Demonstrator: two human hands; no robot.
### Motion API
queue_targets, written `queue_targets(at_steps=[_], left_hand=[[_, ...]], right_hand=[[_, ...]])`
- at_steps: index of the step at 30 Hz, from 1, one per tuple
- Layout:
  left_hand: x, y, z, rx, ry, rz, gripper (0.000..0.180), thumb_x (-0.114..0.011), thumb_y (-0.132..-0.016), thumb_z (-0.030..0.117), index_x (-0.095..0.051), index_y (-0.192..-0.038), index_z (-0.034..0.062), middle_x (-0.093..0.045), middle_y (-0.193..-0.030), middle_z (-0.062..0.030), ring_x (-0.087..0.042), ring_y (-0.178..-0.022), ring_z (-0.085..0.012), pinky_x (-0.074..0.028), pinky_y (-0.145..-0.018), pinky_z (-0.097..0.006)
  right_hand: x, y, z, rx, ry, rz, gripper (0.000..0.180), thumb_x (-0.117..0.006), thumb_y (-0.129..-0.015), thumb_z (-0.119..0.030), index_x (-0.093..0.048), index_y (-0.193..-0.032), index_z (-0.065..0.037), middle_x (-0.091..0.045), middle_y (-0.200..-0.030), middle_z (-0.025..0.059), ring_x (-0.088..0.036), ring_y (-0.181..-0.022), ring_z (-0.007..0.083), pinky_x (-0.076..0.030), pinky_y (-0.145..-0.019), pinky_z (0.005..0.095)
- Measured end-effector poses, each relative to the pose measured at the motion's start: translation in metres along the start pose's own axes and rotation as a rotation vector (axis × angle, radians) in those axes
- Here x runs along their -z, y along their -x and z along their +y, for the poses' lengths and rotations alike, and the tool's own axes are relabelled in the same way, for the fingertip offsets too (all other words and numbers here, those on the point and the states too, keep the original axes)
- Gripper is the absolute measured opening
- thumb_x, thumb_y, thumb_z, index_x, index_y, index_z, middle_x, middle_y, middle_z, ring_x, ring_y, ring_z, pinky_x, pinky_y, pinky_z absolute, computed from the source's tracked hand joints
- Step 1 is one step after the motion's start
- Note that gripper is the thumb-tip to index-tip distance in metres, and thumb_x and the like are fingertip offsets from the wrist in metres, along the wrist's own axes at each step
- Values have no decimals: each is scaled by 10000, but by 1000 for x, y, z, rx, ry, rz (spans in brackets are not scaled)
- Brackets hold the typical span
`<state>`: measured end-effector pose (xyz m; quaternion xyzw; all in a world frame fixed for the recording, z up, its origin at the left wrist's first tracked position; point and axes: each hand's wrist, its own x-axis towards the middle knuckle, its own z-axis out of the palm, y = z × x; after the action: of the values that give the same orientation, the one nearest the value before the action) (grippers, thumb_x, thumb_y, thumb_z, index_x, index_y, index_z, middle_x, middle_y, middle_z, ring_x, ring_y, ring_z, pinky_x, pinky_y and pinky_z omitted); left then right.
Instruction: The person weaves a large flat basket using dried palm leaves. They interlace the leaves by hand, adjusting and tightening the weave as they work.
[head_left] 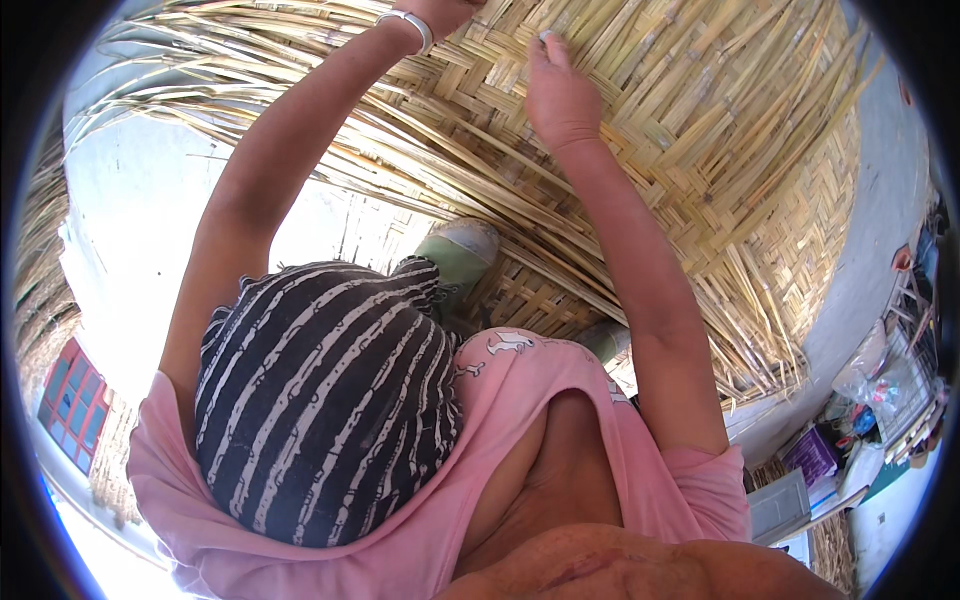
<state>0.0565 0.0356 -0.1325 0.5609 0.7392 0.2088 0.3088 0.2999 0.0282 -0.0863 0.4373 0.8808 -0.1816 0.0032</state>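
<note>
A large woven mat of pale yellow split reed strips [690,190] spreads out before me, with long loose strips fanning from its edges. My left hand [447,12], with a pale bangle [412,28] at its wrist, reaches over the mat at the top of the view. Its fingers are cut off by the picture's edge. To its right, my right hand [563,100] is over the weave, fingers stretched forward with something whitish at one fingertip. No strip shows clearly in its grasp. Loose strips [440,135] run slantwise between and below my forearms.
A shoe [468,245] of mine rests at the mat's near strips. On the right stand a wire rack [905,370] with plastic bags, a purple box [812,455] and a grey panel [778,505]. A red-framed window [73,405] is at the far left.
</note>
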Motion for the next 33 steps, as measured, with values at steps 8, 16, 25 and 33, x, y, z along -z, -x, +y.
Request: queue_targets(at_steps=[8,16,25,33], left_hand=[[-10,17,24,-197,-431,84,169,-632,-912,167,-741,-1038,132,-696,-1045,-139,-656,-978,-374,-550,-842,-472],[-11,45,4,-7,261,287,346,-746,-919,164,-701,-1256,100,-724,-1060,-94,-696,-881,-210,-576,-738,-333],[18,134,89,280,732,-258,214,-669,-1008,175,-734,-1146,25,-764,-898,-88,-695,-732,-123,-600,-697,-275],[-8,165,99,491,1099,-351,319,-725,-989,288,-696,-1172,29,-749,-974,-91,-728,-858,-164,-597,-745,-289]], right_hand=[[-28,4,10,191,211,172,449,-595,-878,-71,-610,-1320,5,-555,-1429,191,-709,-808,260,-615,-713,400],[1,63,18,209,-155,34,356,-606,-966,-203,-657,-1297,-84,-544,-1456,183,-587,-1221,355,-479,-1044,477],[-12,99,30,157,-172,100,225,-675,-946,-245,-684,-1048,-45,-707,-1157,136,-646,-1076,322,-518,-932,434],[56,90,2,-279,-1092,-395,195,-605,-1042,-240,-654,-1102,-60,-672,-849,11,-551,-664,56,-458,-612,224]])
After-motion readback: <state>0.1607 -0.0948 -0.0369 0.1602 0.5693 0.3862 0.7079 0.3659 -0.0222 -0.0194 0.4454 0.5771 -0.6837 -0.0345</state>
